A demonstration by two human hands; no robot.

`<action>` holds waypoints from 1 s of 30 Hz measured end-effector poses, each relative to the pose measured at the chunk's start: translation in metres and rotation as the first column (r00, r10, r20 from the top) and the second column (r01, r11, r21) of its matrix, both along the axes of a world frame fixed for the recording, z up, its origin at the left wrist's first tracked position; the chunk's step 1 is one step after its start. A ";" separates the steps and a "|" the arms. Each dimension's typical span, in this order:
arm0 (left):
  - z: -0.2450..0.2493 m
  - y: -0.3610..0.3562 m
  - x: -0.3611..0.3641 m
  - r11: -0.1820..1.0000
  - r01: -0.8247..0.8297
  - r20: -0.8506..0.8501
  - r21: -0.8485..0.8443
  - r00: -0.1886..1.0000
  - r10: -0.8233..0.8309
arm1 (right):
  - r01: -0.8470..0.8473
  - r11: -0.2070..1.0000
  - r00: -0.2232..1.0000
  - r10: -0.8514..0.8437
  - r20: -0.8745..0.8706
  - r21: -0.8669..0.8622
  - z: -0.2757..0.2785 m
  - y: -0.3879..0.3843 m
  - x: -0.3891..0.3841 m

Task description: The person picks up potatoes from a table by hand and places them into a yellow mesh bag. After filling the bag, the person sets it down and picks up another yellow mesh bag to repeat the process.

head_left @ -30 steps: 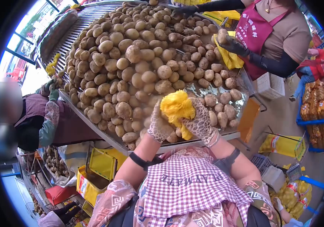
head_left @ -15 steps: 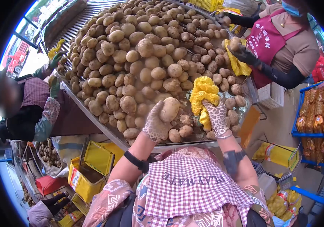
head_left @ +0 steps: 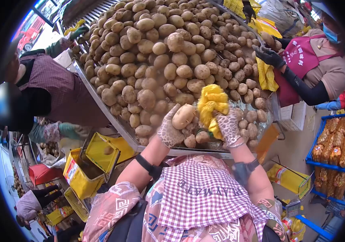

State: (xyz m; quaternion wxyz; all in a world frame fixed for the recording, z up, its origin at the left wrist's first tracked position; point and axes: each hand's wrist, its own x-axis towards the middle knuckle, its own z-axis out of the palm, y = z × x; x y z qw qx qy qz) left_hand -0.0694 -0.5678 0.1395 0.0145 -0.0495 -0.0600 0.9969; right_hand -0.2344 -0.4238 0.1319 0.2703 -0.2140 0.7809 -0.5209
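Observation:
My left hand, in a spotted glove, is closed around a large pale potato just above the table's near side. Beside it, my right hand, in a matching glove, grips a bunched yellow mesh cloth. The cloth sits close to the potato's right side, its folds standing up above my fingers. Several loose potatoes lie under and between my hands. Beyond them rises a big heap of potatoes, some coated in soil.
A metal rim edges the table. At the right a person in a red apron handles potatoes; another in a checked apron stands left. Yellow baskets are at lower left, and a blue rack with bagged goods at right.
The view has shifted, so the heap sits further right. The potato and cloth are nearer each other. The left person's green-gloved hand has swung from the heap toward the yellow baskets.

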 end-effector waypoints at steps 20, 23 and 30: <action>-0.080 -0.077 0.354 0.556 -0.266 0.568 -0.788 0.036 0.822 | 0.247 0.968 0.619 -0.192 0.761 0.044 -0.042 0.090 -0.021; -0.126 -0.108 0.374 0.446 0.338 0.393 -0.828 -0.216 0.894 | 0.141 0.990 0.604 -0.091 0.792 0.006 -0.061 0.105 -0.033; 0.035 -0.008 0.146 -0.723 0.626 0.298 -0.292 0.778 0.553 | 0.292 0.951 0.725 -0.147 0.673 -0.107 0.019 0.109 0.008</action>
